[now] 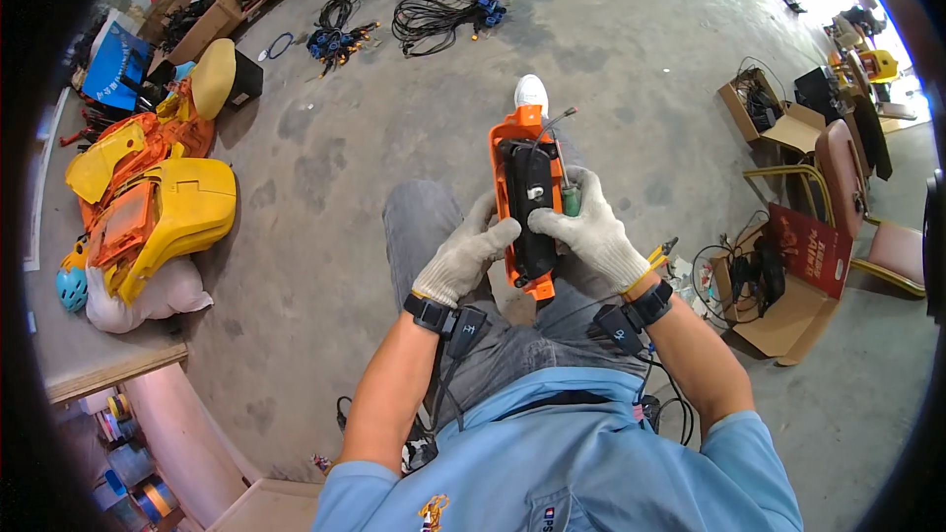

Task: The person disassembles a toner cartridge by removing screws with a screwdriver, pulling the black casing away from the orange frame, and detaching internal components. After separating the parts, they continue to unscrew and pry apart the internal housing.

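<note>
An orange plastic housing with a long black part set in it is held upright in front of my lap. My left hand, in a white knit glove, grips its left side, the thumb pressing on the black part. On the other side my gloved right hand is closed around the edge, its thumb also on the black part. Between the right fingers and the housing shows a green handle with a thin shaft, like a screwdriver. A short dark cable sticks out at the top. My fingers under the housing are hidden.
Yellow and orange plastic shells are piled at the left. Black cable bundles lie on the far floor. To the right are open cardboard boxes and a pink-seated chair. A wooden-edged ledge sits at lower left.
</note>
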Available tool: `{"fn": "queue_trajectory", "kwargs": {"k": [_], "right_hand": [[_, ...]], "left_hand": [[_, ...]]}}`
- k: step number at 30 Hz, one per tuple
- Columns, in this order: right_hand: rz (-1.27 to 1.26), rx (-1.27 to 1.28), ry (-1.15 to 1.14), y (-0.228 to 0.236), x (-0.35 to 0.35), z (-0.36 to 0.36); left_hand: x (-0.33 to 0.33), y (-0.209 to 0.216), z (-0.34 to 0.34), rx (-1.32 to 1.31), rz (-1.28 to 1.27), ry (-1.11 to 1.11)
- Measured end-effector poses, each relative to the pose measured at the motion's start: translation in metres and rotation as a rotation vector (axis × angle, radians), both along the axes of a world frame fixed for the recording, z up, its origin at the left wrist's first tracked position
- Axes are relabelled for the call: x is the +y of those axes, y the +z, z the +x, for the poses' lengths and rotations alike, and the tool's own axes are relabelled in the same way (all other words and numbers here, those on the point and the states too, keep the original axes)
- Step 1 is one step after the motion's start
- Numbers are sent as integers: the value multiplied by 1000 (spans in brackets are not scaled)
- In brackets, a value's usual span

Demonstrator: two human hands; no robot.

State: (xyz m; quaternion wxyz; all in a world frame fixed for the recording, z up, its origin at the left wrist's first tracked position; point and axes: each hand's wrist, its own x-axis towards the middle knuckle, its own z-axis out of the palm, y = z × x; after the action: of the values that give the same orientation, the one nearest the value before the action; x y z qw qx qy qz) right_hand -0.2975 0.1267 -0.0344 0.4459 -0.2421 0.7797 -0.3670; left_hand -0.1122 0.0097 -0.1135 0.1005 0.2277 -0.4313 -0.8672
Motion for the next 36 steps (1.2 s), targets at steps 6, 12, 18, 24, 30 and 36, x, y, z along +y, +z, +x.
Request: {"fn": "queue_trajectory", "kwargs": {"k": [6, 12, 18, 24, 30, 36], "right_hand": [[-69, 157, 163, -19, -2, 13], [-29, 114, 249, -23, -4, 24], [-14, 131, 289, -33, -5, 24], [4, 88, 298, -44, 0, 25], [-12, 89, 305, -52, 1, 21], [53, 78, 324, -38, 1, 22]], "left_hand": [[1, 9, -3, -21, -43, 176], [-5, 4, 3, -57, -66, 263], [-3, 14, 1, -25, -43, 286], [-1, 16, -4, -120, -118, 300], [3, 6, -10, -179, -208, 336], [3, 2, -11, -183, -199, 348]]}}
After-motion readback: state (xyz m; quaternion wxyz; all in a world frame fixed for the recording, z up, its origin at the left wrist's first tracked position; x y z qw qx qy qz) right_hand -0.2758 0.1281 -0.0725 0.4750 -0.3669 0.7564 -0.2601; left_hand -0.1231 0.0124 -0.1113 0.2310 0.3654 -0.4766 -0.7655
